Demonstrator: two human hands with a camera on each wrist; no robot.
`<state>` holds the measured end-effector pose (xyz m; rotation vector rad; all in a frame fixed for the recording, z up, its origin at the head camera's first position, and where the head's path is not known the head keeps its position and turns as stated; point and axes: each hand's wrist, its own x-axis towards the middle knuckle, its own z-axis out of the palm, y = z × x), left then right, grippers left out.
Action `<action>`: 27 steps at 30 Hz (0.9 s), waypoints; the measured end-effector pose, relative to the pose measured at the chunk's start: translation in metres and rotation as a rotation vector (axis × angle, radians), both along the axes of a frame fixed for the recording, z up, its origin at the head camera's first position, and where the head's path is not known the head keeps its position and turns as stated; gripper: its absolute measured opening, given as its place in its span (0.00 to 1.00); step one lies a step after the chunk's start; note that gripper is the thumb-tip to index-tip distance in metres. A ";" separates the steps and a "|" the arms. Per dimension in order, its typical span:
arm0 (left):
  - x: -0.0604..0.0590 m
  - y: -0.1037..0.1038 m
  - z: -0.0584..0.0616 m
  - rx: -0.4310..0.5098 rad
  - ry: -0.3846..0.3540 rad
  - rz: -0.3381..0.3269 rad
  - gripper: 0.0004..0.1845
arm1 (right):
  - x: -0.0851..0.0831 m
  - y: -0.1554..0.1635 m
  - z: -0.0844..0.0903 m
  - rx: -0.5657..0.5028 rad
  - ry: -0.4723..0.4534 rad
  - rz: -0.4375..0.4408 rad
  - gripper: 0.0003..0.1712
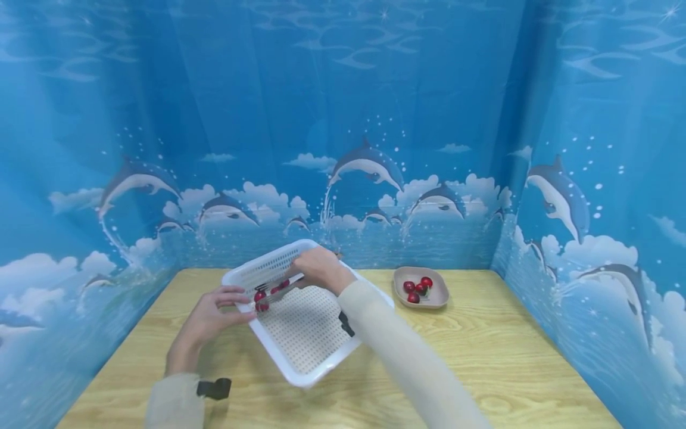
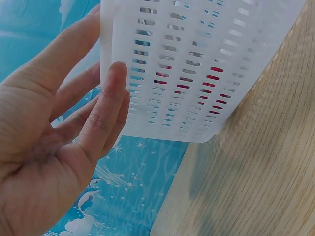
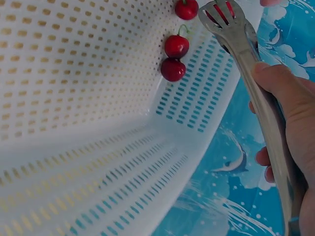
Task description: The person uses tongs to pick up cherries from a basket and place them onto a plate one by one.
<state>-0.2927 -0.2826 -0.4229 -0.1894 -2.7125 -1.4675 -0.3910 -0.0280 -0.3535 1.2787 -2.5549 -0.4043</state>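
Observation:
My left hand point(image 1: 210, 314) grips the left rim of a white perforated plastic basket point(image 1: 289, 372), which is held tilted over the table. In my right hand point(image 1: 320, 268) is a pair of metal tongs point(image 3: 266, 123), with slotted tips reaching into the basket. Red shows through the slots, so a cherry point(image 3: 225, 8) lies at the tips. Close below them, more cherries point(image 3: 176, 46) with stems rest along the basket's low left side. The left wrist view has the left hand's fingers point(image 2: 101, 113) on the rim, with red showing through the wall's holes.
To the right of the basket, a small beige bowl point(image 1: 439, 292) with several cherries point(image 1: 413, 297) stands on the wooden table point(image 1: 482, 357). Blue dolphin-print curtains point(image 1: 343, 89) enclose the back and both sides.

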 end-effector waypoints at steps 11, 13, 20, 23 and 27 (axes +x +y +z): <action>0.000 0.002 0.001 -0.014 -0.021 0.017 0.34 | 0.004 0.023 0.016 -0.112 -0.012 0.054 0.18; -0.001 0.002 0.001 -0.017 -0.026 0.022 0.34 | 0.005 0.028 0.018 -0.130 -0.020 0.058 0.19; -0.001 0.000 0.001 -0.014 -0.032 0.013 0.35 | 0.008 0.043 0.025 -0.166 0.014 0.098 0.20; 0.000 0.001 0.001 -0.011 -0.031 0.012 0.36 | 0.012 0.049 0.027 -0.179 0.025 0.100 0.20; 0.001 0.001 0.001 -0.006 -0.023 0.006 0.35 | 0.016 0.058 0.028 -0.214 0.004 0.095 0.21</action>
